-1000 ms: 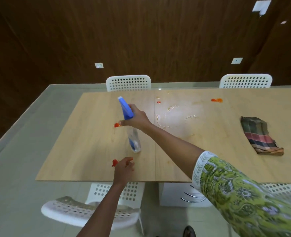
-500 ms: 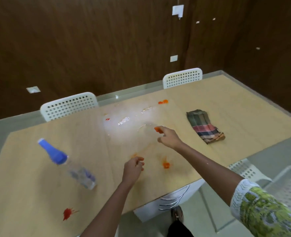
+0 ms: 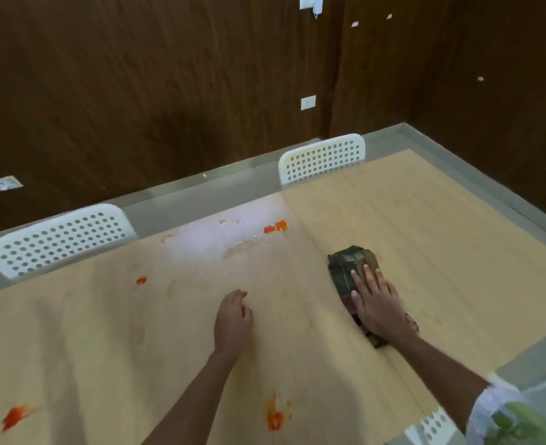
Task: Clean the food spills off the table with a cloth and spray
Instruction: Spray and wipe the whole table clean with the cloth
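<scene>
Pressing flat on the cloth [image 3: 352,263], right hand [image 3: 377,303]; left hand [image 3: 233,319] loosely curled, empty, mid-table [image 3: 441,239]

No words, labels or numbers can be read anywhere here, not on the bench [image 3: 393,220], cloth [image 3: 348,264] or wall plates [image 3: 308,102].

- Hands over the table [image 3: 425,220]: two, left hand [image 3: 233,319] and right hand [image 3: 379,303].
- Cloth [image 3: 350,264]: one, folded.
- Red spills: four, at [image 3: 275,227], [image 3: 141,280], [image 3: 275,415] and [image 3: 15,417].
- White perforated chair backs along the far edge: two, [image 3: 60,239] and [image 3: 321,162].
</scene>
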